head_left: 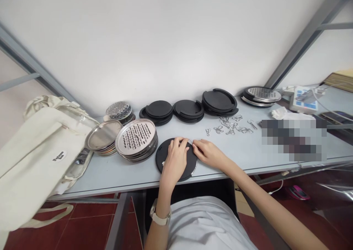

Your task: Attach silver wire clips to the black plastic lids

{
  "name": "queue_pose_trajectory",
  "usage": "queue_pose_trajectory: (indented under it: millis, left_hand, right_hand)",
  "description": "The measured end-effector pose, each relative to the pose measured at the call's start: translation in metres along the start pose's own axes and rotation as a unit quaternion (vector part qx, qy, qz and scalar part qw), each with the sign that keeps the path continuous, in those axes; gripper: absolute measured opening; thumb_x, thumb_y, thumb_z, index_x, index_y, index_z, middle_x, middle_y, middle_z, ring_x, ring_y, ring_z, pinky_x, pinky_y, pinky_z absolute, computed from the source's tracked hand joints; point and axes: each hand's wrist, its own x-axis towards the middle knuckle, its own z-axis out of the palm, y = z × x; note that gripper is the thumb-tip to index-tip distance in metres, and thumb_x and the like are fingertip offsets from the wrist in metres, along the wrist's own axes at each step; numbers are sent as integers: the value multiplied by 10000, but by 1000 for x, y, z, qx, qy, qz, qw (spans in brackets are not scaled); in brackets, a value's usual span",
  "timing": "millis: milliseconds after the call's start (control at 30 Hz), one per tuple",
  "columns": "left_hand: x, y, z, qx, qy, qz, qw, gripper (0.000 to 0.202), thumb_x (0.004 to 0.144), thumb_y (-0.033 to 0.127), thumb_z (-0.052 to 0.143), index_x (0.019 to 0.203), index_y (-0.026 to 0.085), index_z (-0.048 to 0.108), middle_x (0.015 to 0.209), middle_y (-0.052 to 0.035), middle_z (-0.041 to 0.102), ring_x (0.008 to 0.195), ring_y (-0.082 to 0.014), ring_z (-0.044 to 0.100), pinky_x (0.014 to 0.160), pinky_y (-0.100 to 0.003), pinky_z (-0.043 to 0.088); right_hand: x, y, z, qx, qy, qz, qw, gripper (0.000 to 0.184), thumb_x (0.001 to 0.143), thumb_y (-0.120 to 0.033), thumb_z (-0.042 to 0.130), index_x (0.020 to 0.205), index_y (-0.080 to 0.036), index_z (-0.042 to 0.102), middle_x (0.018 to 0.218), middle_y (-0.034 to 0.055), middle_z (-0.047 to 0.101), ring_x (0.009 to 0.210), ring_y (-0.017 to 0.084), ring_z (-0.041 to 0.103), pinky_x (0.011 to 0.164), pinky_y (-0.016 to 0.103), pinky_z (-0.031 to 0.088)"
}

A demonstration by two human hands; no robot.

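A round black disc (160,157) with a metal rim showing along its right side lies flat near the table's front edge. Across its top my left hand (176,155) presses down with bent fingers, the fingertips at the disc's far edge. There a thin metal wire clip (190,142) shows between the two hands. My right hand (206,152) pinches it at the disc's upper right rim; most of the clip is hidden by the fingers. Loose wire clips (231,125) lie scattered beyond my right hand.
Stacked metal grater plates (137,136) and plain metal discs (103,135) stand left. Black round holders (159,109) line the wall, with an assembled grater (261,95) at right. A cream cloth bag (41,158) covers the left end; a power strip (303,99) sits far right.
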Motion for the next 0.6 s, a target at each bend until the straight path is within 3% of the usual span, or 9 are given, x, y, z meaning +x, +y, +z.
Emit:
queue_pose_trajectory:
  millis: [600]
  left_hand:
    - [0, 0, -2, -2, -5, -2, 1000, 275, 978, 188, 350, 1228, 241, 451, 1189, -65, 501, 1085, -221, 479, 950, -402, 417]
  right_hand:
    - [0, 1, 1, 14, -3, 8, 1000, 207, 948, -193, 378, 775, -192, 493, 651, 3, 513, 592, 150, 478, 603, 261, 345]
